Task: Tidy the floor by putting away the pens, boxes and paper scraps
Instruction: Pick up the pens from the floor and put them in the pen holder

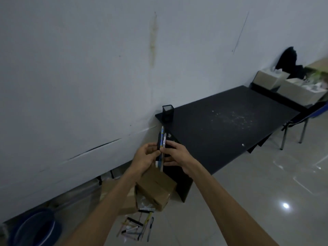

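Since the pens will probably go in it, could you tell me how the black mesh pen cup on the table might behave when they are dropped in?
The pen cup looks like thin mesh, so probably light. It is taller than wide and near the table corner, so long pens could tip it. Steadying it seems wise.

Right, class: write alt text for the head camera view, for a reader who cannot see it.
Two bare hands, left hand and right hand, hold a bunch of pens upright above a brown cardboard box. More loose pens lie scattered on the tiled floor below. A black mesh pen holder stands at the corner of a black table against a white wall.
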